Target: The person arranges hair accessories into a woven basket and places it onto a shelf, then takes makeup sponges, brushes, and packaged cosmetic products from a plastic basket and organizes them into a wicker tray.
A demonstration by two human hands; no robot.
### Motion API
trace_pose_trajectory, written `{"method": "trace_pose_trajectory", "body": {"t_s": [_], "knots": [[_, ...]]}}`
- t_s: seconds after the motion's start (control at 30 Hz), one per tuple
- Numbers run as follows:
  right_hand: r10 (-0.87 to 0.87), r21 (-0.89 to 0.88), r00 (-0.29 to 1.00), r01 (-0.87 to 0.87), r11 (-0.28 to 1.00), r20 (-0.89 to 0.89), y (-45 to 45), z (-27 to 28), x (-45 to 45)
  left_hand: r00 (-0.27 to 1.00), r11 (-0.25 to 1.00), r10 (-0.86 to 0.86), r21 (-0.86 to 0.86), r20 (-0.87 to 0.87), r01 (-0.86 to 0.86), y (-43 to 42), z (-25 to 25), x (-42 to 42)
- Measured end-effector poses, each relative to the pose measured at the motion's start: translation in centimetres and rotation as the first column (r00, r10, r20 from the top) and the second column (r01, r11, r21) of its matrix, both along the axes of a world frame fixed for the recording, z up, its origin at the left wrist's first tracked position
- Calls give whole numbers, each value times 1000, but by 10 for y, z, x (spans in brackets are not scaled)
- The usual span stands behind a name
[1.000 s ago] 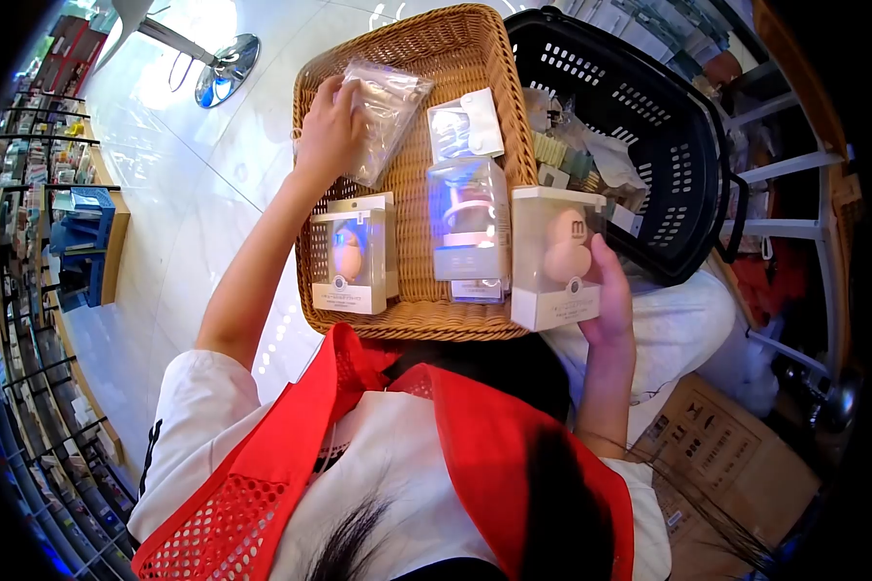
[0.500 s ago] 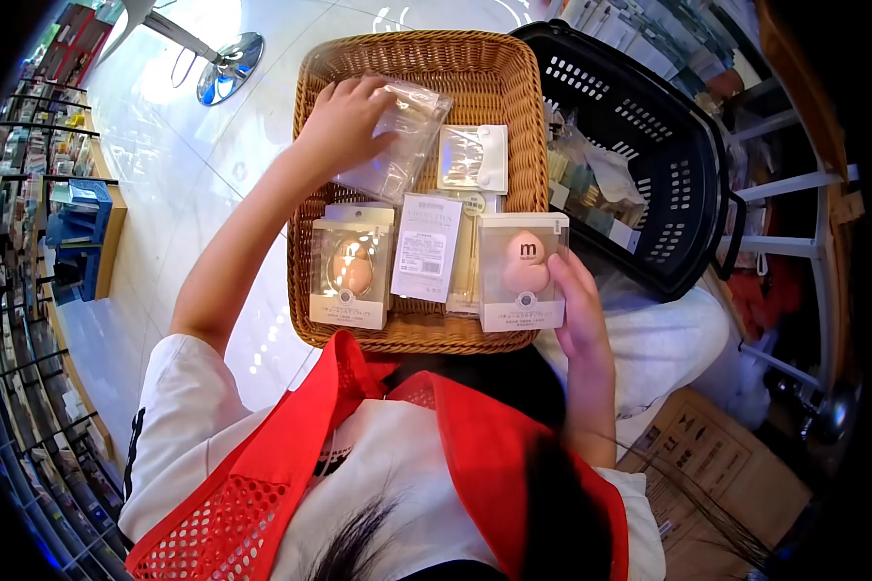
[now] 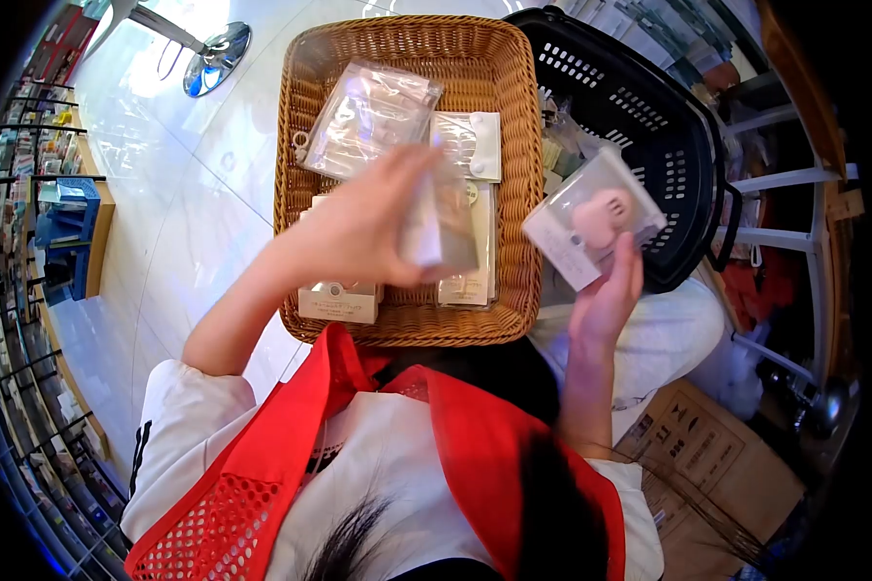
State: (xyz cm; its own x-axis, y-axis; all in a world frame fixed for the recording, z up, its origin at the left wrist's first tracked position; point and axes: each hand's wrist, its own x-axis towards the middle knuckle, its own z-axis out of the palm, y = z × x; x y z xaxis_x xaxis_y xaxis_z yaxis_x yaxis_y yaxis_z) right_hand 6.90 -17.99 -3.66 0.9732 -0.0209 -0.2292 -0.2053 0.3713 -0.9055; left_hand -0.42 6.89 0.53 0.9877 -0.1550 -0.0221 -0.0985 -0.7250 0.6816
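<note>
My left hand (image 3: 358,218), smeared by motion, grips a white box (image 3: 444,232) above the middle of the wicker basket (image 3: 286,116). In my right hand (image 3: 606,295) is a clear-fronted box with a pink makeup sponge (image 3: 599,218), tilted, between the wicker basket and the black basket. Partly hidden under my left arm, another sponge box (image 3: 339,303) stands at the wicker basket's near left. Clear plastic packets (image 3: 373,116) lie at its far left. Beside them are a white-edged snap pouch (image 3: 482,145) and flat packages (image 3: 470,290).
A black shopping basket (image 3: 683,145) with packaged goods is right of the wicker basket. Shelving (image 3: 794,237) stands beyond it, and a cardboard box (image 3: 712,474) sits near right. Display racks (image 3: 29,290) line the left. A round metal stool base (image 3: 218,60) rests on the floor.
My left hand has left the clear packets and now lifts the white box. My right hand has moved right and tilted the sponge box away from the wicker basket's edge.
</note>
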Motion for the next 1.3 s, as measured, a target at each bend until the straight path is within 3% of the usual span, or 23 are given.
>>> {"method": "trace_pose_trajectory", "body": {"t_s": [0.03,0.1,0.13,0.2,0.23,0.27,0.37,0.47,0.5,0.6,0.8,0.9,1.0,1.2,1.27,1.3], "knots": [[63,29,997,-64,998,33,-1,9,4,993,983,104,-155,54,-95,9,-4,-1],[229,-77,974,-228,971,1,8,18,7,944,872,321,-413,75,-264,24,-10,-1],[307,-127,951,-307,943,-21,15,20,9,901,829,418,-456,121,-323,28,-13,0],[455,-230,890,-446,865,-14,41,9,11,803,618,595,-664,44,-422,23,-14,-1],[519,-205,855,-510,835,-10,55,8,11,763,588,642,-684,70,-432,22,-19,0],[581,-180,814,-573,800,-5,68,8,11,739,588,667,-677,96,-443,20,-19,0],[698,-461,712,-596,657,74,90,-39,14,695,629,691,-637,197,-446,18,-26,-1],[732,-676,673,-494,548,102,88,-16,1,715,726,642,-517,276,-453,25,-37,-5],[743,-711,666,-495,500,58,87,-21,0,720,725,646,-500,254,-474,27,-40,-6],[732,-863,667,-281,421,140,81,-22,-7,707,639,688,-597,162,-485,28,-48,-5],[753,-892,644,-252,374,134,77,-15,-16,655,584,740,-629,153,-513,27,-50,-5],[715,-963,686,-81,257,134,101,-14,-16,581,588,787,-537,206,-605,17,-50,-1],[763,-995,642,-7,95,68,119,-5,-16,536,590,802,-485,263,-646,10,-50,0],[784,-971,573,-121,-206,-238,96,22,-52,510,588,804,-538,306,-604,10,-40,-5],[835,-973,509,-17,-231,-207,83,12,-72,510,593,798,-565,320,-573,8,-35,-5],[861,-972,452,-103,-211,-235,76,10,-79,515,604,790,-564,332,-564,7,-33,-6]]}}
